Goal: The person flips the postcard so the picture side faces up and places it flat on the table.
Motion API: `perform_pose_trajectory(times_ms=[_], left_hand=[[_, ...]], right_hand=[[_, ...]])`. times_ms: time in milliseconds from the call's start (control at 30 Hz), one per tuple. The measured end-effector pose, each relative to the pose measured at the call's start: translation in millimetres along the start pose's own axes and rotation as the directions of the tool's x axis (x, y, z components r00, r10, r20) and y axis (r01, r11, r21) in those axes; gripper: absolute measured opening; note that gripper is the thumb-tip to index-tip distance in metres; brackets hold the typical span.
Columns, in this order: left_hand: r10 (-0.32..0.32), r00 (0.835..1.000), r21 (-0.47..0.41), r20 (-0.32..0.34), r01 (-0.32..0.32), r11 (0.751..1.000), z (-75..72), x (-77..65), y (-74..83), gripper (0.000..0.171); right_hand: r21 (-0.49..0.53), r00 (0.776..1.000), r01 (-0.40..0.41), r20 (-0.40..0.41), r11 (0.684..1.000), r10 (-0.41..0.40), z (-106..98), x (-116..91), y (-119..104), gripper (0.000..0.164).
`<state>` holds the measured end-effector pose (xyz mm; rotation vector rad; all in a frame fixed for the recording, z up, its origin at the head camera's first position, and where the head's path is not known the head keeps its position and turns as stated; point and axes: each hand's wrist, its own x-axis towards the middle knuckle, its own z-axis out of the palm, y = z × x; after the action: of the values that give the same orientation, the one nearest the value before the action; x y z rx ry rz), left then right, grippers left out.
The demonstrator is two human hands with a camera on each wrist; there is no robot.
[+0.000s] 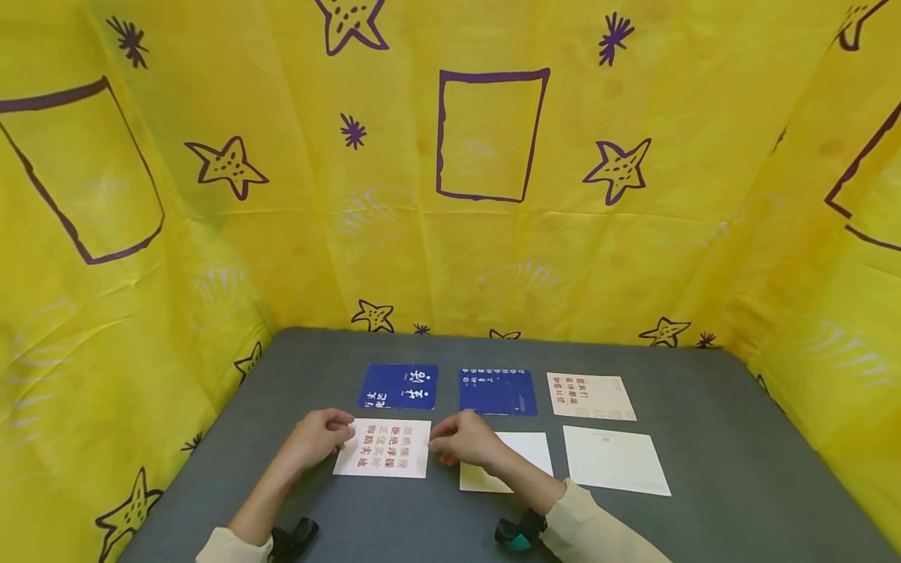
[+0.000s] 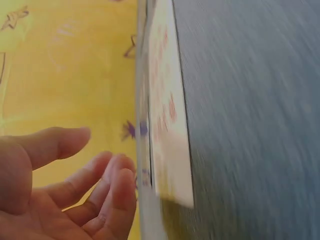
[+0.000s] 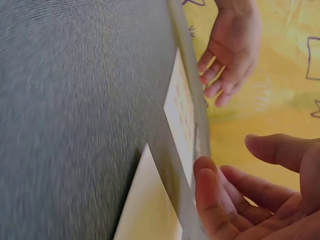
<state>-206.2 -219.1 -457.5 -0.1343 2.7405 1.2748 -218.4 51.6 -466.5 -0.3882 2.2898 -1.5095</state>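
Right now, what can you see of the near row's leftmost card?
The card is pale, thin and rectangular, paper-like, printed with columns of characters, some red, some fainter. It lies flat on the grey table, in front of a blue card. The left grip and right grip flank its side edges; the wrist views show a gap at the left, contact at the right is unclear.

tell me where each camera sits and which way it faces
Head-worn: faces forward and down at table and yellow cloth; left hand, right hand and forearms show.
On left wrist: looks along the table past that hand, the only one showing.
On right wrist: likewise, but both hands show.
Wrist views share the red-lettered card.
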Motion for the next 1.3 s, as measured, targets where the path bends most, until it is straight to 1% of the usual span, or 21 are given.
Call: perform_pose_trajectory(times_ms=[67,133,200,300,400,567,667,767,833,900,1000,1133,1300], left_hand=[[0.007,1.0,-0.077,0.001,-0.007,0.997,5.3,2.1,5.1,0.027],[0.009,1.0,-0.158,-0.002,-0.009,0.987,11.2,3.5,10.9,0.027],[0.012,1.0,-0.211,-0.001,-0.012,0.977,17.3,4.1,16.8,0.027],[0.024,1.0,-0.228,-0.008,-0.025,0.973,26.7,4.2,25.7,0.026],[0.036,0.999,-0.234,0.008,-0.033,0.972,37.1,2.6,34.1,0.025],[0.053,0.995,-0.298,0.086,-0.025,0.954,54.7,0.9,44.1,0.028],[0.068,0.987,-0.339,0.145,-0.015,0.941,63.8,-0.4,48.8,0.03],[0.071,0.976,-0.374,0.205,0.011,0.927,71.5,-2.3,53.4,0.033],[0.079,0.969,-0.385,0.236,0.019,0.923,76.2,-3.1,56.4,0.033],[0.098,0.961,-0.397,0.26,0.014,0.918,80.6,-3.4,59.3,0.034],[0.125,0.951,-0.395,0.284,-0.003,0.919,85.7,-4.9,63.5,0.034],[0.128,0.94,-0.373,0.316,-0.001,0.928,91.3,-8.2,69.0,0.035],[0.119,0.937,-0.326,0.329,-0.005,0.945,101.2,-11.2,74.9,0.035]], right_hand=[[-0.004,1.0,0.001,0.016,1.0,-0.001,-6.8,-2.9,0.6,0.02],[0.006,1.0,-0.004,0.024,1.0,0.004,-14.5,-6.3,1.1,0.024],[0.015,1.0,-0.017,0.024,1.0,0.017,-22.9,-10.3,2.0,0.027],[0.016,0.999,-0.038,0.025,0.999,0.037,-35.0,-16.6,3.4,0.03],[0.004,0.999,-0.048,0.012,0.999,0.048,-46.5,-23.4,6.4,0.031],[-0.019,0.998,-0.061,-0.029,0.998,0.06,-65.5,-32.3,13.5,0.03],[-0.034,0.995,-0.076,-0.061,0.996,0.074,-75.7,-36.1,18.7,0.03],[-0.047,0.989,-0.112,-0.099,0.993,0.107,-84.1,-40.4,22.4,0.03],[-0.047,0.982,-0.141,-0.13,0.989,0.134,-89.2,-44.1,24.6,0.03],[-0.048,0.973,-0.173,-0.166,0.984,0.163,-93.4,-48.2,26.4,0.029],[-0.051,0.957,-0.213,-0.211,0.976,0.198,-98.5,-53.2,30.9,0.027],[-0.061,0.941,-0.251,-0.25,0.966,0.228,-104.8,-59.7,37.4,0.024],[-0.082,0.928,-0.287,-0.272,0.954,0.255,-110.4,-68.1,42.5,0.024]])
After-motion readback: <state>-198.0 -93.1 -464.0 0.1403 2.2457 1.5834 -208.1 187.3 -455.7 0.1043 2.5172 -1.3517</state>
